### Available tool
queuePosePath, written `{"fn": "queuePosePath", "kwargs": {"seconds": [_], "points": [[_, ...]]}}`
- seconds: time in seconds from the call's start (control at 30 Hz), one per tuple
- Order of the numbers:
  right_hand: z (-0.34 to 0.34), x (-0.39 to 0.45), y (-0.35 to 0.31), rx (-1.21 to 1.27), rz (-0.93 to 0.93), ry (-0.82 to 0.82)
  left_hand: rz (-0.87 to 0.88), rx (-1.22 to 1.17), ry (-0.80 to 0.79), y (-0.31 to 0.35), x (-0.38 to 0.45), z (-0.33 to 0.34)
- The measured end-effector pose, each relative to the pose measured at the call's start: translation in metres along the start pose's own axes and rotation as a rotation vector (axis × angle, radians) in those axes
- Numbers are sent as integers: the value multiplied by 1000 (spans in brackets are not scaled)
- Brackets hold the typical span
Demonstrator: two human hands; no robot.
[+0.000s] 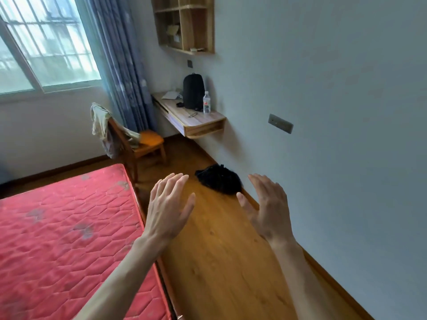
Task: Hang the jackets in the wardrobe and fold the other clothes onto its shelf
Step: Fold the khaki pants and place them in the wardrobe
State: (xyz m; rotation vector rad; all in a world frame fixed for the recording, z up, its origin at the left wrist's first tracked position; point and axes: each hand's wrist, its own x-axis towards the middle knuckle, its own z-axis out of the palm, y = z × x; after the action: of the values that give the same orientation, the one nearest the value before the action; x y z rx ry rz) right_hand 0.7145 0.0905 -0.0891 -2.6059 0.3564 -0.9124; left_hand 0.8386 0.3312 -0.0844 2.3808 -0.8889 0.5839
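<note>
A crumpled black garment (pixel 219 181) lies on the wooden floor against the right wall. Pale clothes (pixel 101 125) hang over the back of a wooden chair (pixel 143 146) near the curtain. My left hand (pixel 168 209) and my right hand (pixel 268 211) are both raised in front of me, palms down, fingers spread, holding nothing. They hover above the floor, short of the black garment. No wardrobe is in view.
A red quilted mattress (pixel 69 227) fills the left side. A wall-mounted desk (pixel 191 118) carries a black backpack (pixel 193 91) and a water bottle (pixel 206 102). A wooden wall shelf (pixel 184 24) hangs above. The strip of wooden floor (pixel 219 262) runs between bed and wall.
</note>
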Motion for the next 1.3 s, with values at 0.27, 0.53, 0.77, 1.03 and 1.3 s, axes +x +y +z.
{"fn": "queuePosePath", "kwargs": {"seconds": [0.27,0.53,0.77,1.03,1.3], "points": [[69,94,5,96,-125,-113,-145,111,94,-43,45,15],[143,204,-6,147,-264,-171,-304,161,160,-108,108,51],[201,300,-17,180,-325,-219,-392,181,209,-162,186,72],[262,392,-32,203,-413,-242,-439,240,257,-212,257,88],[364,495,-42,240,-472,-254,-479,353,236,-281,346,121]]}}
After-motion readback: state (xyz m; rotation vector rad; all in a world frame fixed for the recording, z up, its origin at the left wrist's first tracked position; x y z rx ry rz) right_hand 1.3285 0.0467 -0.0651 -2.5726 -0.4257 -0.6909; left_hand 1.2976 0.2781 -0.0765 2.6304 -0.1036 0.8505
